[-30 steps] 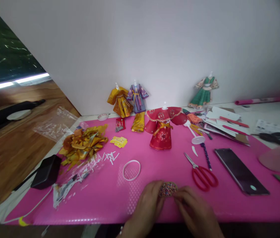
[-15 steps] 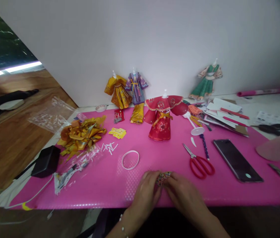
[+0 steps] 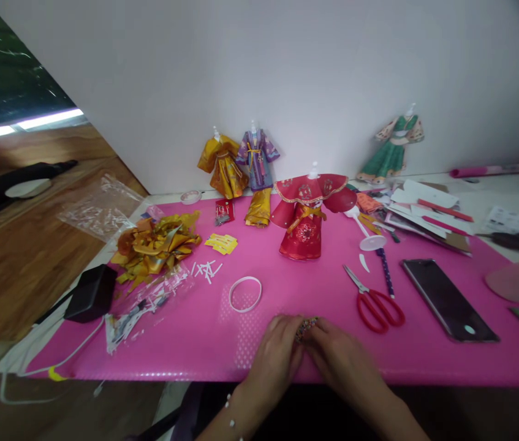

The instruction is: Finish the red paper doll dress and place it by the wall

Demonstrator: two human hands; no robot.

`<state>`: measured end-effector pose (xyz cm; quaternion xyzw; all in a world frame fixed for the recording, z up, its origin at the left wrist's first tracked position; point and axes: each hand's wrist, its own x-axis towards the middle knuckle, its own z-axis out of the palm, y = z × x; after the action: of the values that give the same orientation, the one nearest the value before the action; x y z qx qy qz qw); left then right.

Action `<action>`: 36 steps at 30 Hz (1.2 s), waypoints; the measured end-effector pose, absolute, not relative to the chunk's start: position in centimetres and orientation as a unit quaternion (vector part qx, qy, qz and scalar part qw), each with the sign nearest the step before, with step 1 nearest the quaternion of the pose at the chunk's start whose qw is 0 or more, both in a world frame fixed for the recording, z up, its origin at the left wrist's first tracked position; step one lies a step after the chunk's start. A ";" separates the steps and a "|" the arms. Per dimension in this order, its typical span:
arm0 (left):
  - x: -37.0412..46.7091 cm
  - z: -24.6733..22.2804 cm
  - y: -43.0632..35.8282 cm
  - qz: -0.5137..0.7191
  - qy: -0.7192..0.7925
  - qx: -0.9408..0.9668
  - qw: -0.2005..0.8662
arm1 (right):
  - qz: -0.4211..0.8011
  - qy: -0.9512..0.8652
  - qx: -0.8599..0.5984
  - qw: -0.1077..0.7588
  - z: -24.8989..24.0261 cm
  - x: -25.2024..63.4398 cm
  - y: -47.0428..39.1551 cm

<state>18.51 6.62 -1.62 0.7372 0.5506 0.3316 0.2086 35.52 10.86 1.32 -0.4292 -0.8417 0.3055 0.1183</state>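
Near the table's front edge, my left hand and my right hand are closed on a small multicoloured, speckled piece between them. Its surface looks dotted; its exact kind cannot be made out, and fingers cover its lower part. Left of my hands a white ring lies flat. To their right rest red-handled scissors, blades slightly apart. Beyond my hands stands a red doll dress with a wide red cape collar and a yellow sash.
Gold fabric scraps, white sticks and a black box lie left. A phone, a dotted pen and stacked papers are right. Gold, purple and green doll dresses lean at the wall.
The whole view has shifted slightly, so the table's things appear a little farther right. The speckled piece is tilted a bit differently between my fingers; both hands still hold it.
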 end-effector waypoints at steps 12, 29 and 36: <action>18.7 -0.8 6.7 0.310 0.547 0.756 0.183 | 0.255 -0.856 -0.440 0.093 1.1 35.1 11.6; 17.9 -1.0 6.7 0.283 0.516 0.786 0.192 | 0.227 -0.900 -0.372 -0.010 3.5 34.6 13.1; 17.7 -1.4 6.7 0.290 0.522 0.782 0.180 | 0.271 -0.886 -0.376 -0.018 3.4 34.9 13.6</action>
<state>17.72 6.73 -1.37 0.7818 0.5218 0.2899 0.1800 34.86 13.60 3.44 -0.3764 -0.8856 0.2714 -0.0178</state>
